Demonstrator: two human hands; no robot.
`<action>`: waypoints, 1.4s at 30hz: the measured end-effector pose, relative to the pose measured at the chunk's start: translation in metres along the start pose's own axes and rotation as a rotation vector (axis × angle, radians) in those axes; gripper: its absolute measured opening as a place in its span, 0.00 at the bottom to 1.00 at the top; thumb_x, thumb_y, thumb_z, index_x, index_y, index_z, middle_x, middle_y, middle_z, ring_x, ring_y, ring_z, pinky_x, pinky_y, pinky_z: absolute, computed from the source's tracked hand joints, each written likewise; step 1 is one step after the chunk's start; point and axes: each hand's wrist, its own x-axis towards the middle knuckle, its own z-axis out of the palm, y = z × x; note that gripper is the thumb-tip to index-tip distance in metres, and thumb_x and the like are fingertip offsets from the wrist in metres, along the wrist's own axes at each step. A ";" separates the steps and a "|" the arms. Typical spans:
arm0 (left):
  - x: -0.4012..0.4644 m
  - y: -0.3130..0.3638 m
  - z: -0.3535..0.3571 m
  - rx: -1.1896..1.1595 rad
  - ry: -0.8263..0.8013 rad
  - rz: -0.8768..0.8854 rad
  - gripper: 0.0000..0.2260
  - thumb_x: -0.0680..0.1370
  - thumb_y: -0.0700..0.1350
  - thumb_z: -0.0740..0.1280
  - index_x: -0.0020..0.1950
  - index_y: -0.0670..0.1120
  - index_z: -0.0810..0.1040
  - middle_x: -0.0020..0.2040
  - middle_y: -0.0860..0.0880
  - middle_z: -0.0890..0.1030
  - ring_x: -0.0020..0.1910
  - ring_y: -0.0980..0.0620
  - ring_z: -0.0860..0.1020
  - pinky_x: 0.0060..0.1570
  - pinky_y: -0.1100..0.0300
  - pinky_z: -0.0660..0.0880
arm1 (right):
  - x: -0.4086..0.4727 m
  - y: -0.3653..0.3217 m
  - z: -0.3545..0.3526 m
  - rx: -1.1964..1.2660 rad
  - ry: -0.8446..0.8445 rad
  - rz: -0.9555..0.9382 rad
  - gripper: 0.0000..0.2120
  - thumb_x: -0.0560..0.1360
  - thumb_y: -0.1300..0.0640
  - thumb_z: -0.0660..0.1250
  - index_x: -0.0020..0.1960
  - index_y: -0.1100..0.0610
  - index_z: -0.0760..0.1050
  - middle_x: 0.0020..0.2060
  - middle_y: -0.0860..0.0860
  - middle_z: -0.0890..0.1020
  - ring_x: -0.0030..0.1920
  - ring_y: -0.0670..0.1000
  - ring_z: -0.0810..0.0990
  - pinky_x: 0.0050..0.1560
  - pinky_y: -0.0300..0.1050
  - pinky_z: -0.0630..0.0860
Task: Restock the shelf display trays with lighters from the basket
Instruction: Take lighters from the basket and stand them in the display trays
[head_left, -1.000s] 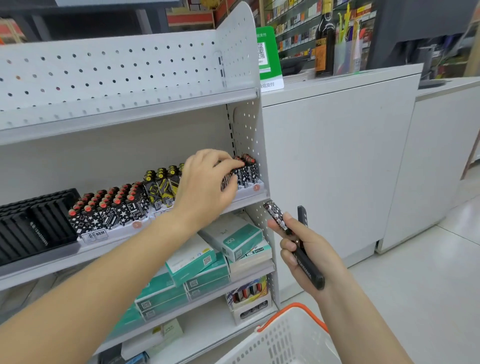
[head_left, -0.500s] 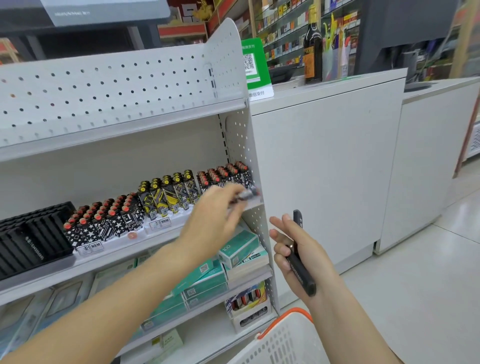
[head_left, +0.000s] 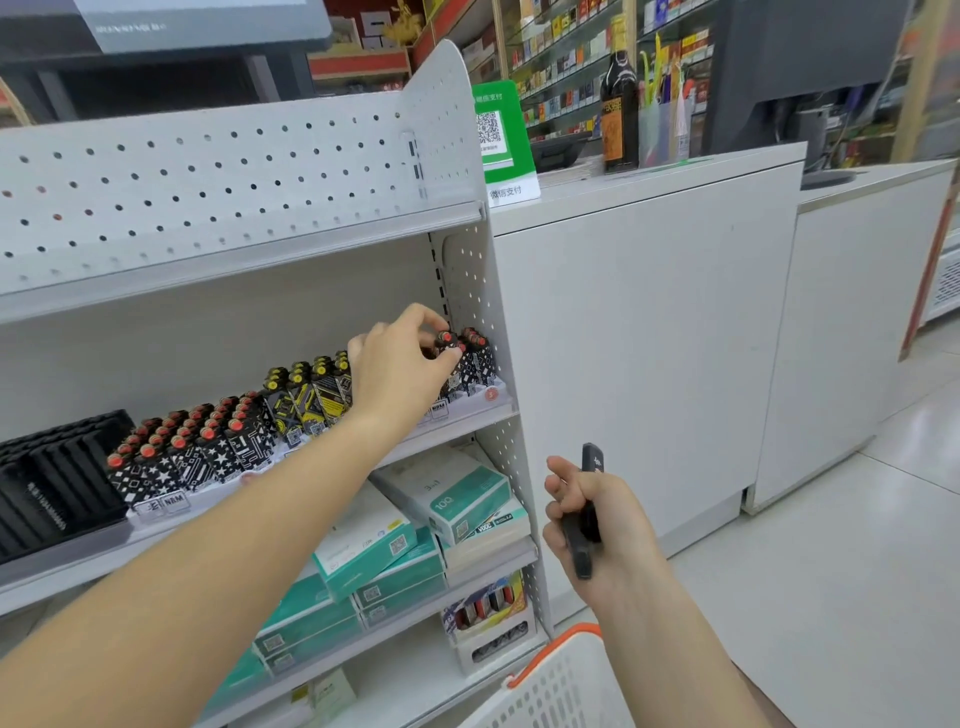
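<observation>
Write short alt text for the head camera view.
A left hand pinches a black-and-white patterned lighter with a red cap at the rightmost white display tray on a grey metal shelf. The right hand grips a slim black device.

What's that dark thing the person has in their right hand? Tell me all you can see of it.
The black stick is long, slim and flat-sided, matte like plastic. It stands nearly upright, tilted slightly. The right hand grips its middle with curled fingers; its squared top, bearing a small pale mark, sticks out above them and its lower end below. It hangs in the air, above the white basket. What it is, I cannot tell.
</observation>
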 end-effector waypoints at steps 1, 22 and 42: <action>0.000 -0.002 0.001 0.046 0.019 0.000 0.08 0.75 0.53 0.69 0.52 0.55 0.75 0.48 0.56 0.82 0.55 0.52 0.74 0.57 0.57 0.56 | 0.000 0.000 0.001 -0.001 0.016 -0.007 0.18 0.67 0.74 0.51 0.44 0.61 0.76 0.32 0.51 0.73 0.25 0.45 0.67 0.19 0.35 0.60; 0.005 -0.010 -0.011 0.240 -0.077 0.061 0.22 0.82 0.56 0.55 0.42 0.45 0.82 0.51 0.47 0.81 0.59 0.43 0.70 0.56 0.53 0.62 | -0.008 -0.002 0.006 0.067 0.069 -0.035 0.21 0.69 0.75 0.49 0.47 0.60 0.77 0.36 0.51 0.70 0.27 0.45 0.69 0.21 0.34 0.65; -0.136 0.001 -0.047 -0.579 -0.460 -0.261 0.09 0.78 0.39 0.66 0.49 0.54 0.80 0.39 0.50 0.85 0.40 0.53 0.83 0.47 0.56 0.79 | -0.016 0.031 0.032 -0.018 -0.157 -0.144 0.11 0.76 0.70 0.60 0.53 0.62 0.78 0.45 0.56 0.80 0.44 0.50 0.79 0.46 0.40 0.76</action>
